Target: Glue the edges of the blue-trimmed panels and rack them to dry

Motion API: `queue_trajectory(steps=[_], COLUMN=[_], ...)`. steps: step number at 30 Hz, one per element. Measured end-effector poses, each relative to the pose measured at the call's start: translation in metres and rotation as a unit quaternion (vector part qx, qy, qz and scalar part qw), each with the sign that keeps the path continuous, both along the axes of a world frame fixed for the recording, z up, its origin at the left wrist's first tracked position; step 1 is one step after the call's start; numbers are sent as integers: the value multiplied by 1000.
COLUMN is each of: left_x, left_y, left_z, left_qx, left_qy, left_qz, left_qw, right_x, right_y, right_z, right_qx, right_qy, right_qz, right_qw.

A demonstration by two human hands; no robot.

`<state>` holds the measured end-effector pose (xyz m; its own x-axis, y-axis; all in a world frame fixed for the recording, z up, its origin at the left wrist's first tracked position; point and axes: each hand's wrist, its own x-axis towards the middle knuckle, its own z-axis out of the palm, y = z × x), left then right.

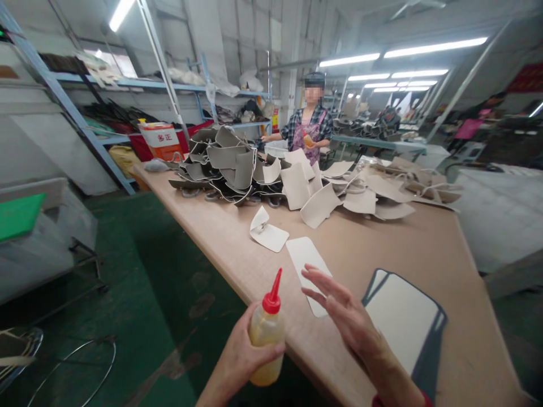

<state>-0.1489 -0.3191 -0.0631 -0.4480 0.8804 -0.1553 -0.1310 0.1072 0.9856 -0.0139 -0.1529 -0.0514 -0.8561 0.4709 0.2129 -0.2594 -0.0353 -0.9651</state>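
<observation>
My left hand [242, 353] is closed around a squeeze bottle [267, 339] of yellowish liquid with a red nozzle cap, held upright just off the table's near edge. My right hand [341, 311] hovers open with fingers spread over a flat cream piece [303, 257] lying on the wooden table [373, 249]. To its right lies a larger cream panel with a dark border [403, 319].
A folded cream piece [266, 229] lies further up the table. Piles of grey and cream cut pieces [237, 167] cover the far end. A person in a plaid shirt [309, 127] stands beyond. Blue shelving [97, 96] lines the left; green floor [139, 294] lies below.
</observation>
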Motion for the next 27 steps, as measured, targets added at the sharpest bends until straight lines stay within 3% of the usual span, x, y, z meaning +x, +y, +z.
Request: queue_trajectory(steps=[4,8,11,14,16,18,24,27], left_x=[8,20,22,22,25,30,46,45], left_y=[10,15,14,14,17,23,50,56], left_z=[-4,-19,-28,-29,-27,-25,-21,-28], left_qx=[-68,-90,-74,-31,-19,-23,-23,-51], left_qy=[190,284,226,76,12,-5,30,46], left_qz=[46,79,46,-55,-109,-138,-148,-78], left_qw=[978,951,970,995,994,990,988,995], right_x=[-2,-7,-1,14,25,35,70,104], right_y=[-20,-37,-35,-26,-21,-18,-2,29], right_z=[-9,-4,2,4,2,-2,-23,-38], right_qx=[82,115,111,71,23,-19,-43,-12], right_qy=[-84,-130,-102,-69,-60,-50,-74,-92], right_qz=[-105,-162,-139,-49,-1,-2,-163,-289], right_qw=[988,971,979,994,998,999,983,953])
